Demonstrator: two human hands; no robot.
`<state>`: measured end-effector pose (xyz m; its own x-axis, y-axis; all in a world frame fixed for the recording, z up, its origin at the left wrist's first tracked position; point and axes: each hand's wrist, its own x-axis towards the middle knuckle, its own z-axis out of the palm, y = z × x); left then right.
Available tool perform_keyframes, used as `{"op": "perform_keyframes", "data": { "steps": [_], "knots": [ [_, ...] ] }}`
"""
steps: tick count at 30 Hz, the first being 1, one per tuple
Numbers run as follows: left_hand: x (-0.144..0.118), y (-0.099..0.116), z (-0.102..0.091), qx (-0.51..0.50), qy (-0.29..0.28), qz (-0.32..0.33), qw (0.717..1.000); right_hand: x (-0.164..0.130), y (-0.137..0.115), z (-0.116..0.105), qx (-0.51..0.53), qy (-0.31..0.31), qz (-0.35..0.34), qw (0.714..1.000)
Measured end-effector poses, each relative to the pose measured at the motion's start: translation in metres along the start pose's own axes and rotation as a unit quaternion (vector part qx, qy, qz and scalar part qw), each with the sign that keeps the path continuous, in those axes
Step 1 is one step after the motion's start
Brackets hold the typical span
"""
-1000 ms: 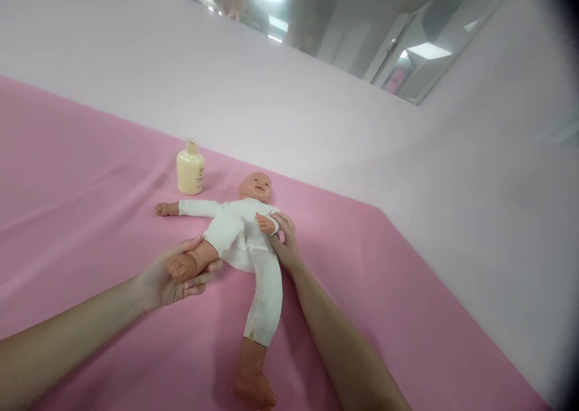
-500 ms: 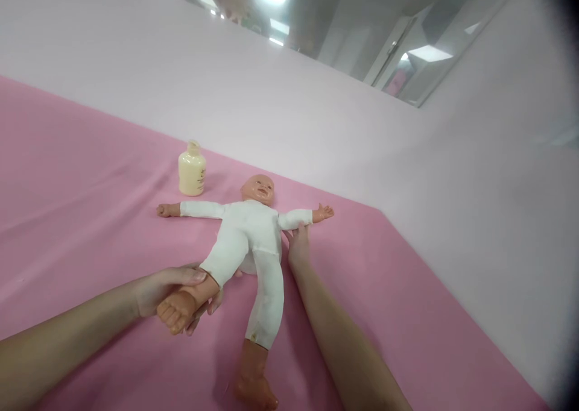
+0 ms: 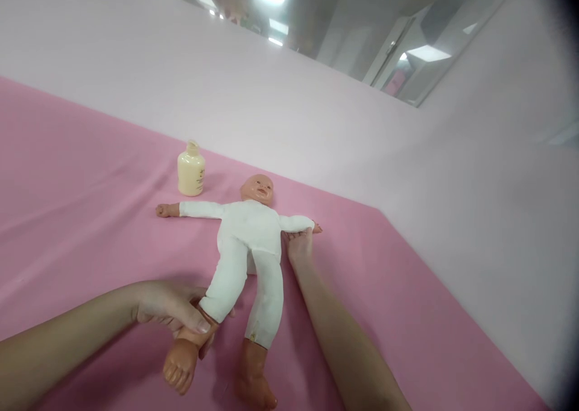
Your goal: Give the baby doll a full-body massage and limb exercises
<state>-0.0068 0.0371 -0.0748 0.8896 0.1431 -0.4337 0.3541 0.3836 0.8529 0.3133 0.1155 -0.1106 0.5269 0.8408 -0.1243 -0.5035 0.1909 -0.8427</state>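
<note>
A baby doll (image 3: 251, 227) with a white cloth body and bare plastic head, hands and feet lies on its back, arms spread. My left hand (image 3: 174, 308) is closed round the ankle of the doll's leg on the left, thumb on top and fingers underneath. The other leg (image 3: 266, 302) lies straight, untouched. At the doll's arm on the right (image 3: 296, 223), my right hand (image 3: 301, 245) holds the sleeve from below near the wrist; its fingertips are partly hidden under the arm.
A pale yellow bottle (image 3: 190, 173) with an uncapped-looking neck stands beyond the doll's outstretched left-side arm. Pink sheeting (image 3: 90, 176) covers the surface, with some creases. A pale wall (image 3: 226, 91) rises behind, topped by a glass pane (image 3: 335, 31).
My left hand has brought the doll's leg down towards me, so its foot sits lower. The doll's hand on the right has turned and dropped slightly. The bottle is unmoved.
</note>
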Motion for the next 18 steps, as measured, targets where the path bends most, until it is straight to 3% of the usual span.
{"op": "perform_keyframes", "data": {
  "steps": [7,12,15,18],
  "knots": [
    [0.000,-0.002,-0.004,-0.032,-0.032,0.075,0.996,-0.004,-0.003,0.007,-0.019,-0.013,-0.004,1.000],
    [0.003,-0.003,-0.008,-0.084,-0.014,0.085,0.993,-0.022,-0.001,0.014,-0.067,-0.091,-0.054,0.992],
    [0.007,-0.006,-0.014,-0.135,0.034,0.116,0.983,-0.032,-0.001,0.014,-0.183,-0.180,-0.141,0.956],
    [0.011,-0.006,-0.019,-0.166,0.089,0.161,0.969,-0.036,-0.001,0.012,-0.308,-0.245,-0.228,0.890]
  ]
}}
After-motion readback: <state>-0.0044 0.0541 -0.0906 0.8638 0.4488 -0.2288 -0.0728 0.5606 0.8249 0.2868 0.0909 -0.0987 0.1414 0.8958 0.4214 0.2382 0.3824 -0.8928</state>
